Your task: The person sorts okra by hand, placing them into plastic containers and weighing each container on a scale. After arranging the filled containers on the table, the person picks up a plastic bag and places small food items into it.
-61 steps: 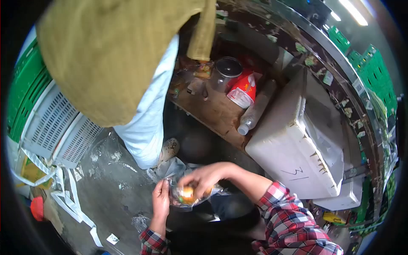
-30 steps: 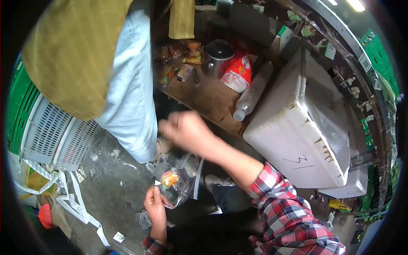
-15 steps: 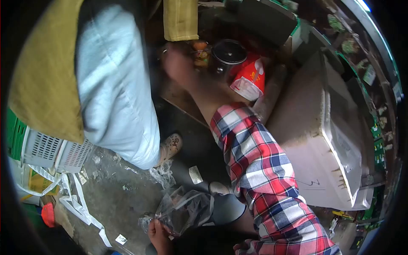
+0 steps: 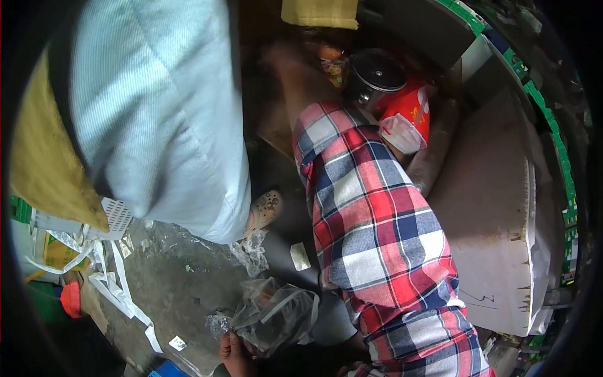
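My left hand (image 4: 233, 353), low in the head view, pinches the edge of a clear plastic bag (image 4: 273, 311) that spreads over the floor to its right. My right hand (image 4: 286, 60) reaches far forward at the end of a plaid sleeve (image 4: 377, 207). It is blurred and in shadow, so its fingers and anything in them cannot be made out. Near it, on the right, lie a small colourful packet (image 4: 333, 69) and a dark pot with a glass lid (image 4: 379, 70). A red and white bag (image 4: 408, 122) sits beside the pot.
Another person's light blue trouser leg (image 4: 163, 113) and clog (image 4: 265, 209) stand close on the left. A large whitish bin (image 4: 483, 239) fills the right side. White straps (image 4: 116, 292) and plastic scraps litter the floor. A yellow cloth (image 4: 320, 12) hangs at the top.
The view has shifted, so the pot and bin sit further right. My right hand has moved forward and turned blurrier. My left hand stays on the plastic bag.
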A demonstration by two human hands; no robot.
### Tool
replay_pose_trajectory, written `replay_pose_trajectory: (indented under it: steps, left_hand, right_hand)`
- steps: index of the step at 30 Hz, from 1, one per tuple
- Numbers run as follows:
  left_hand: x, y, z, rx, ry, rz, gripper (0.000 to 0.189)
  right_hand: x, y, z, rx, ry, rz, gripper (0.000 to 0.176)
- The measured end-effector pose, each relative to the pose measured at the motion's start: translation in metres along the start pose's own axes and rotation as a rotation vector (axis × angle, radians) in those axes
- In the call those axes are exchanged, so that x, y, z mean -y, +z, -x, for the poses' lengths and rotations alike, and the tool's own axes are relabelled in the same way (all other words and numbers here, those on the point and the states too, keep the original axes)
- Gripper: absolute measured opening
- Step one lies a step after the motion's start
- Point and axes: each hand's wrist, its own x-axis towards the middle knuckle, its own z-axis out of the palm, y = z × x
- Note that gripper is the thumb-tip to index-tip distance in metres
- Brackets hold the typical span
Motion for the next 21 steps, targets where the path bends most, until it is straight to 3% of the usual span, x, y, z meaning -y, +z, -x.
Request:
replay_pose_trajectory:
  steps: [1, 2, 3, 4, 5, 6, 7, 9, 13, 15, 16, 17, 18, 19, 20, 21]
  left_hand:
    - [0.001, 0.000, 0.000, 0.006, 0.029, -0.050, 0.021]
    - [0.002, 0.000, 0.000, 0.001, 0.178, -0.163, 0.021]
    - [0.004, 0.000, -0.001, -0.004, 0.326, -0.278, 0.022]
    - [0.005, -0.001, -0.001, -0.006, 0.474, -0.394, 0.022]
    - [0.004, -0.002, 0.000, 0.003, 0.309, -0.250, 0.023]
    - [0.004, -0.004, 0.000, 0.010, 0.146, -0.101, 0.023]
    - [0.004, -0.004, 0.000, 0.014, -0.013, 0.053, 0.024]
    - [0.005, -0.003, 0.002, -0.014, -0.050, 0.083, 0.025]
    - [0.003, -0.003, 0.005, -0.015, -0.127, 0.198, 0.025]
    - [0.003, -0.006, 0.006, 0.042, 0.066, -0.037, 0.017]
    - [0.004, -0.009, 0.007, 0.072, 0.155, -0.157, 0.018]
    - [0.013, -0.006, -0.002, 0.063, 0.097, 0.003, 0.019]
    - [0.023, -0.002, -0.009, 0.041, 0.023, 0.164, 0.022]
    - [0.018, 0.002, -0.009, 0.089, 0.048, 0.165, 0.023]
    - [0.011, 0.005, -0.011, 0.129, 0.067, 0.162, 0.023]
    - [0.018, 0.003, -0.019, 0.211, 0.046, 0.244, 0.024]
  right_hand:
    - [0.004, -0.006, -0.010, 0.218, 0.039, 0.016, 0.040]
    - [0.009, -0.013, -0.019, 0.437, 0.073, 0.040, 0.041]
    - [0.014, -0.076, -0.019, 0.843, 0.201, -0.019, 0.044]
    - [0.014, -0.088, -0.006, 0.837, 0.229, -0.157, 0.045]
    - [0.013, -0.101, 0.007, 0.833, 0.258, -0.295, 0.046]
    - [0.003, -0.083, 0.049, 0.404, 0.174, -0.487, 0.046]
    - [-0.004, -0.071, 0.049, 0.286, 0.165, -0.593, 0.045]
    - [-0.012, -0.065, 0.061, 0.068, 0.141, -0.731, 0.045]
    - [-0.010, -0.118, 0.128, -0.403, 0.211, -0.742, 0.045]
    - [-0.028, -0.080, 0.075, -0.588, 0.111, -0.432, 0.043]
    - [-0.030, -0.083, 0.086, -0.729, 0.069, -0.682, 0.041]
    - [-0.031, -0.087, 0.098, -0.875, -0.007, -0.920, 0.039]
    - [-0.029, -0.102, 0.128, -0.716, -0.082, -1.408, 0.038]
    - [-0.026, -0.122, 0.163, -0.577, -0.146, -2.138, 0.037]
    - [-0.023, -0.140, 0.196, -0.486, -0.050, -2.646, 0.035]
    - [-0.022, -0.145, 0.242, -0.260, -0.050, -2.781, 0.039]
